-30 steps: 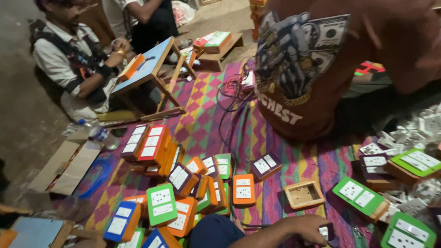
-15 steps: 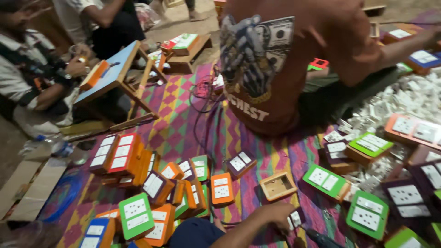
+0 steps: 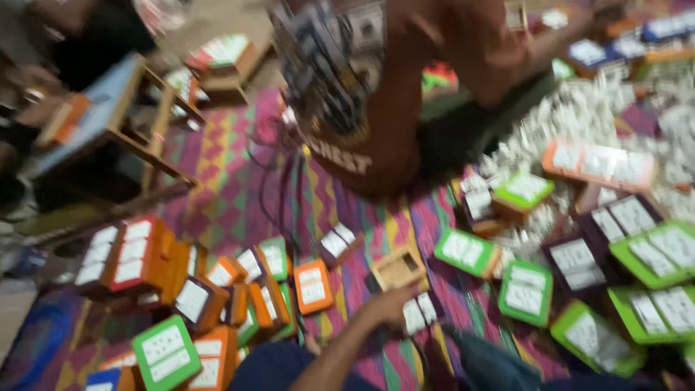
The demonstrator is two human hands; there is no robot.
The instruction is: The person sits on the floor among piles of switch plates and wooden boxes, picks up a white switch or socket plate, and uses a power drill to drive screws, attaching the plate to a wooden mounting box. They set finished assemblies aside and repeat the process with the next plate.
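One hand [image 3: 391,304] showed in the head view, reaching forward from the bottom of the picture along a bare forearm; which of the wearer's hands it was could not be told for certain from the blur, though the arm's slant suggested the left. Its fingers lay loosely curled and no grasp could be made out, so whether it gripped anything could not be told. Just beyond the fingertips, touching or nearly so, sat an open wooden box [image 3: 398,269], empty and tilted a little, its long side running up and to the right. Just right of the hand lay a small dark switch box [image 3: 418,313] with a white face. The other hand was out of view.

All of it rested on a woven mat [image 3: 239,195] patterned in purple, green and yellow, strewn with orange boxes [image 3: 313,287] to the left and green boxes [image 3: 467,252] to the right. Ahead, a person in a rust-coloured shirt [image 3: 391,108] sat on the mat, and a low wooden stool [image 3: 137,130] stood at upper left.
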